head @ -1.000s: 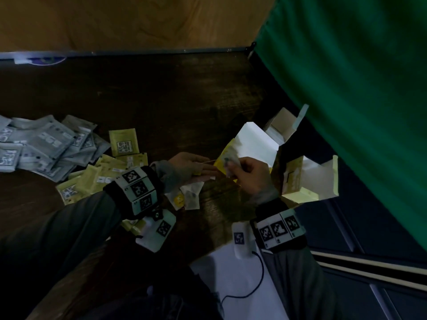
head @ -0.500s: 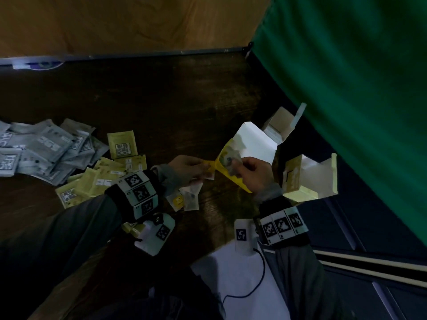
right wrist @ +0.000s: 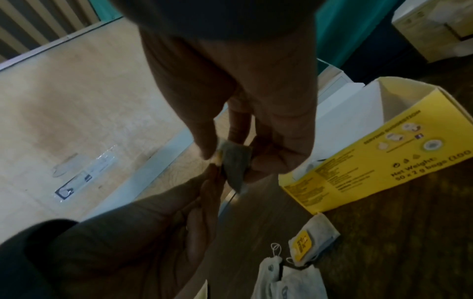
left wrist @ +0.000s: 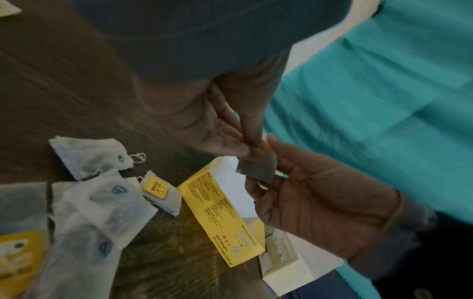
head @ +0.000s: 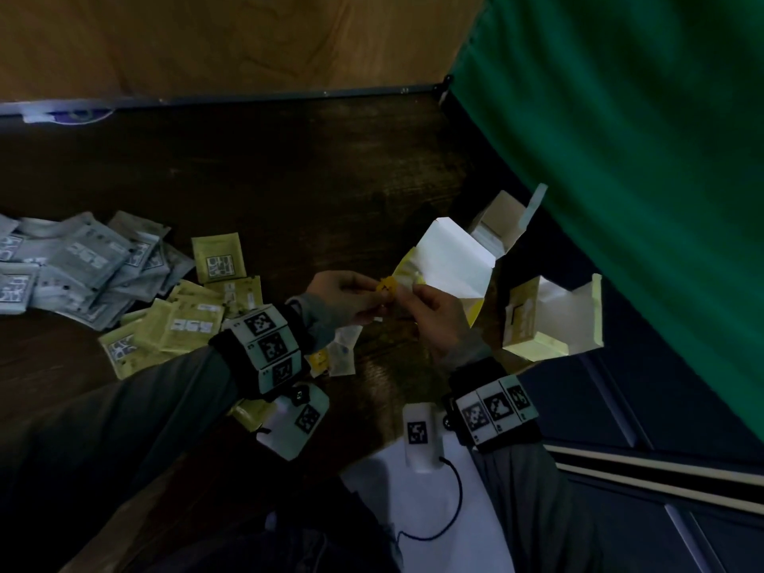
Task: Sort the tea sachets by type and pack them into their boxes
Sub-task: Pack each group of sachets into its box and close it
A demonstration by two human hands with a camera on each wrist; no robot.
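Over the dark table (head: 264, 167), both hands meet in front of the open yellow box (head: 450, 262) (left wrist: 217, 210) (right wrist: 379, 161). My right hand (head: 407, 293) (right wrist: 231, 157) pinches a small grey tea bag (left wrist: 258, 169) (right wrist: 236, 163) between thumb and fingers. My left hand (head: 374, 289) (left wrist: 249, 145) pinches its yellow tag (head: 386, 286) (left wrist: 266, 148) right against the bag. Grey sachets (head: 74, 266) lie piled at the far left, with yellow-green sachets (head: 186, 320) beside them.
Loose tea bags (left wrist: 102, 202) (right wrist: 309, 240) lie on the table under my left wrist. A pale yellow open box (head: 550, 320) and a third open box (head: 500, 229) stand at the right edge by a green cloth (head: 620, 159). A wooden panel (head: 206, 39) backs the table.
My hands have drawn closer together. The string that stretched between them is gone from sight, and the yellow tag now shows at my fingertips.
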